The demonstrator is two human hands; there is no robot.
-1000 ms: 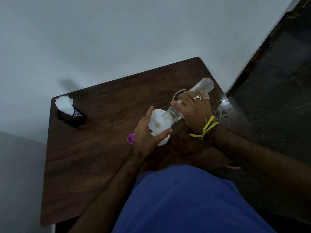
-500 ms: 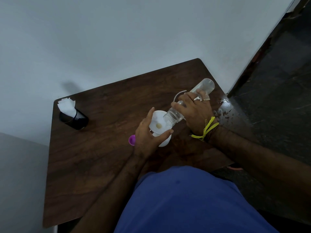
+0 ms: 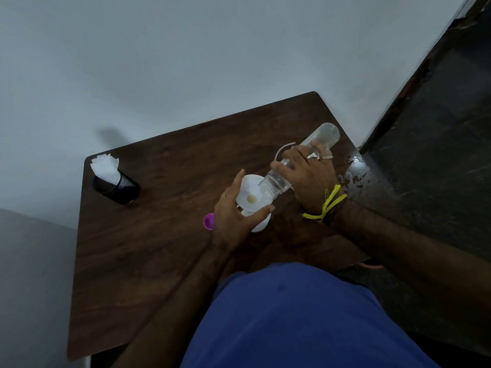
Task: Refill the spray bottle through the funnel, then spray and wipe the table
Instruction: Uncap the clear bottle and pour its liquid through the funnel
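Note:
A white funnel (image 3: 249,193) sits in the mouth of a white bottle (image 3: 259,225) near the middle of the dark wooden table (image 3: 148,243). My left hand (image 3: 233,216) wraps around the funnel and the bottle below it. My right hand (image 3: 308,173) grips a clear plastic bottle (image 3: 322,135) tipped steeply, its open mouth resting over the funnel's bowl. The clear bottle looks nearly empty. A purple cap (image 3: 209,221) lies on the table just left of my left hand. A thin white tube (image 3: 283,148) curves behind my right hand.
A black mesh cup holding white paper napkins (image 3: 114,181) stands at the table's far left corner. A wet patch (image 3: 353,173) glistens on the table's right edge. A grey wall runs behind the table; dark floor lies to the right.
Both hands keep the same hold on funnel and clear bottle. Only the camera has shifted slightly.

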